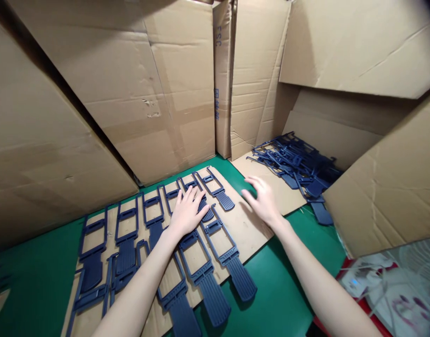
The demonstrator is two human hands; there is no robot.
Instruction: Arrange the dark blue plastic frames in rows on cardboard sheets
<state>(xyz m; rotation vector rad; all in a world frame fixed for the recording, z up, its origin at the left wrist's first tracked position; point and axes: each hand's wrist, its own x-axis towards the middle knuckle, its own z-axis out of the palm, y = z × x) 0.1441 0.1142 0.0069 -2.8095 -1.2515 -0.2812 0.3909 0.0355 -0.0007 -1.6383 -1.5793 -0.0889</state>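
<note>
Several dark blue plastic frames with ribbed paddle ends lie in two rows on a flat cardboard sheet. My left hand rests palm down over the upper row, fingers spread, partly covering a few frames. Just right of it lies one blue plastic frame, and below it another blue plastic frame whose paddle overhangs the sheet's edge. My right hand hovers over the sheet's right side with fingers apart and nothing in them. My left forearm hides part of the lower row.
Beyond my right hand, a tangled pile of blue plastic frames lies on cardboard. Tall cardboard walls stand behind, and a cardboard flap rises at right. The table is green. A white bag-like item with cables sits lower right.
</note>
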